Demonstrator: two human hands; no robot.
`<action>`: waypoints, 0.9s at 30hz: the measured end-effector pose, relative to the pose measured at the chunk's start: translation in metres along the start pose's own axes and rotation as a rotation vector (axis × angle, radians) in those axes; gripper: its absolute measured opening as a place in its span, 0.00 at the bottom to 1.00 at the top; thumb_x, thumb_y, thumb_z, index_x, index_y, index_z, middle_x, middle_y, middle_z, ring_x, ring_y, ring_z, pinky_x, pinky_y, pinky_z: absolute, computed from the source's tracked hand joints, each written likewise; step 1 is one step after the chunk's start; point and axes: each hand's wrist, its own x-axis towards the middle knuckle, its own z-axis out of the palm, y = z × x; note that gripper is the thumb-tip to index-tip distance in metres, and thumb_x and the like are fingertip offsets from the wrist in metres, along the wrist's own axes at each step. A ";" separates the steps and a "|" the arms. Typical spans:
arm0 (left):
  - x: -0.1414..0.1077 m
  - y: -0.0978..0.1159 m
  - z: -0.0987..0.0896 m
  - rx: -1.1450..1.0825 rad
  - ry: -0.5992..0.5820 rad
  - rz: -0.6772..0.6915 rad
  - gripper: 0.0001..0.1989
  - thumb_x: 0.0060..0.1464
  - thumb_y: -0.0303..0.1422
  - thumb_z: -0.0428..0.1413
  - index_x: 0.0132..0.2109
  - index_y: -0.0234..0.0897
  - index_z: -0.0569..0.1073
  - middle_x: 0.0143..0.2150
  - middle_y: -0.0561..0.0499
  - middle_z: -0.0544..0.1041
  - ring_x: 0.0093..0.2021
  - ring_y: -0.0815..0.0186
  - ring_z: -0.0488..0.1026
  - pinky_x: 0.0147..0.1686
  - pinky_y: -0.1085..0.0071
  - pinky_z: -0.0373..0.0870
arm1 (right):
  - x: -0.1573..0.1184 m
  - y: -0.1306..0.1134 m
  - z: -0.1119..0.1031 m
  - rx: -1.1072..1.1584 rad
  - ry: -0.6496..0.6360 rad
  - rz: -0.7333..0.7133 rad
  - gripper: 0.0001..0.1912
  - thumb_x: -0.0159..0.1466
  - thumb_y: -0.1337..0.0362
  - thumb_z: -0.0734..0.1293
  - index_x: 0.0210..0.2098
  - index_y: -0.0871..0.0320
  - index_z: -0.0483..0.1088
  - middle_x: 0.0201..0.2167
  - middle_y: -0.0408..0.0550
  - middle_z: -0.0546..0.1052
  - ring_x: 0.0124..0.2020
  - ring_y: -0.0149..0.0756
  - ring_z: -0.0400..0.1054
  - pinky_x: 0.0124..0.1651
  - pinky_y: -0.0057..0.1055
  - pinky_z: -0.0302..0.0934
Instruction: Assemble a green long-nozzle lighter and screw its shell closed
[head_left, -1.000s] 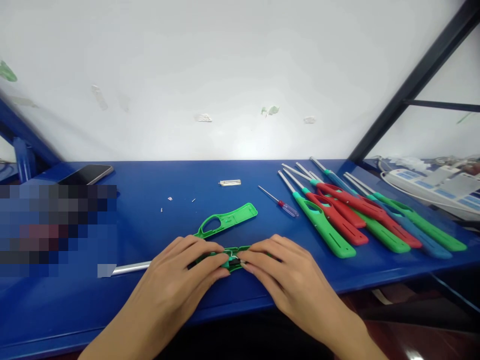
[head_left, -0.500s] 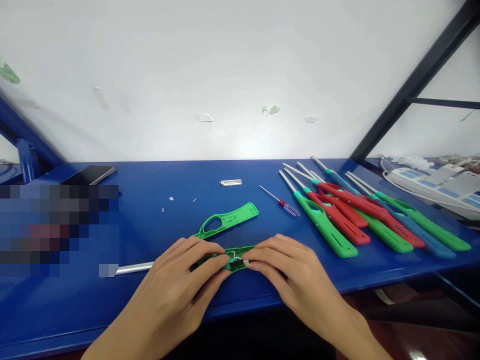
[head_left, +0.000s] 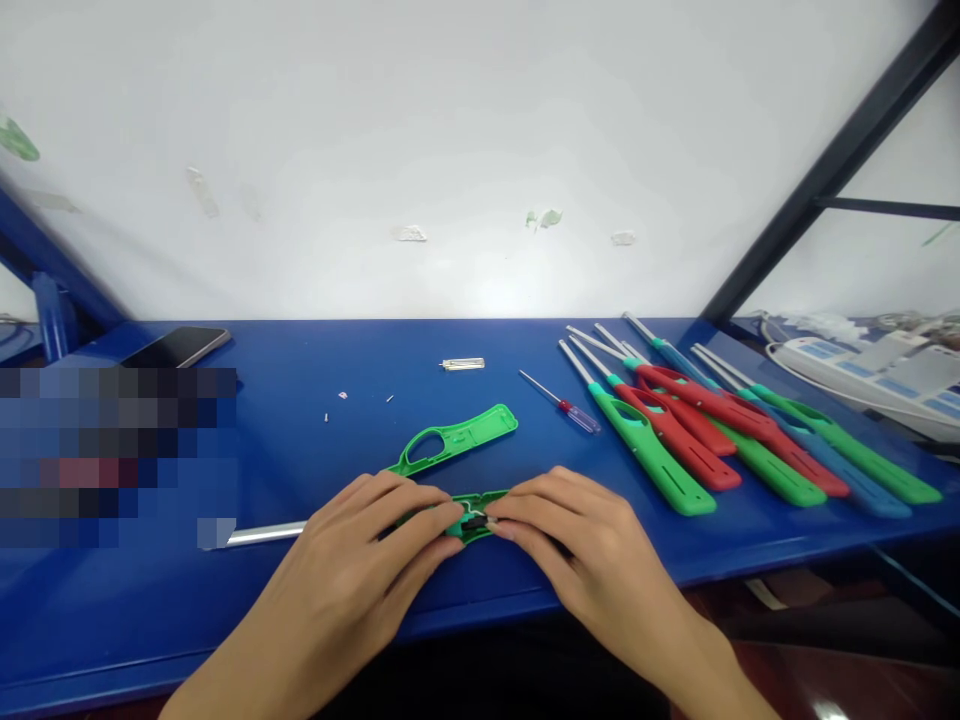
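Glossy blue tabletop [head_left: 300,380]: your left hand [head_left: 352,560], fingers nearly closed, holds hollow green casing [head_left: 491,498]; right hand [head_left: 592,540], fingertips pinched, grips black part [head_left: 474,523].

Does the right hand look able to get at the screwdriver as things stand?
Probably yes: the screwdriver lies beyond the right hand with nothing seen between them, though that hand seems to pinch a black part in the open green casing and would likely need freeing.

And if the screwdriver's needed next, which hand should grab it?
Probably the right hand: the screwdriver lies nearer it, handle end closest. The left hand is farther away. Both are busy at the open green casing, though.
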 end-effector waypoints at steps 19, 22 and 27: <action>0.005 -0.001 -0.006 -0.110 -0.008 0.019 0.11 0.74 0.24 0.57 0.54 0.43 0.79 0.52 0.51 0.84 0.48 0.64 0.78 0.50 0.64 0.79 | -0.001 0.001 -0.001 -0.018 -0.023 -0.058 0.10 0.79 0.69 0.66 0.50 0.55 0.80 0.46 0.44 0.86 0.42 0.39 0.79 0.52 0.40 0.70; 0.005 -0.001 -0.006 -0.133 -0.016 0.029 0.13 0.73 0.22 0.56 0.55 0.44 0.79 0.53 0.51 0.83 0.50 0.64 0.76 0.51 0.64 0.78 | -0.001 0.000 -0.001 -0.014 -0.013 -0.055 0.09 0.79 0.69 0.66 0.49 0.56 0.79 0.45 0.44 0.86 0.42 0.38 0.79 0.50 0.39 0.69; 0.004 -0.003 -0.004 -0.131 -0.013 0.043 0.13 0.74 0.22 0.56 0.56 0.44 0.77 0.53 0.52 0.82 0.49 0.65 0.75 0.50 0.66 0.76 | 0.000 -0.001 -0.001 0.001 -0.002 -0.055 0.08 0.79 0.70 0.66 0.47 0.56 0.78 0.43 0.44 0.85 0.40 0.37 0.78 0.48 0.36 0.68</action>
